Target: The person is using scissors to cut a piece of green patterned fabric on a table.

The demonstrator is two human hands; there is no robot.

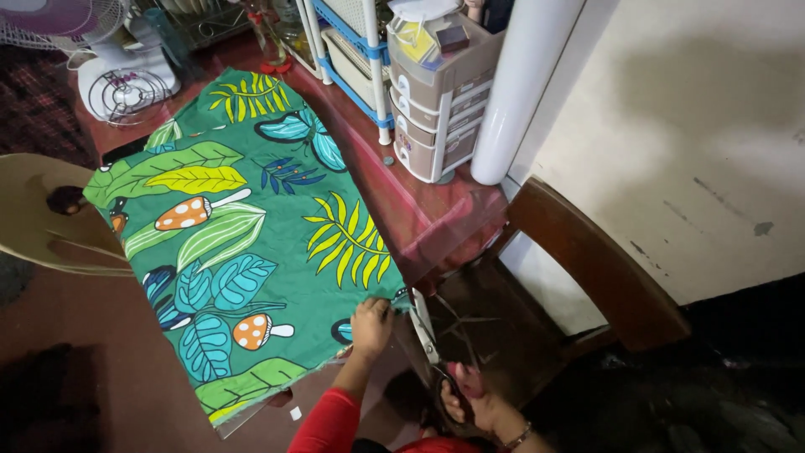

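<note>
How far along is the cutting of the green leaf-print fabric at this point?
Done: the green fabric is spread flat on the red table.
In hand: the left hand pins its near corner, and the right hand holds scissors with the blades at that corner edge.
Left: no cut line shows, so nearly the whole length remains.
</note>
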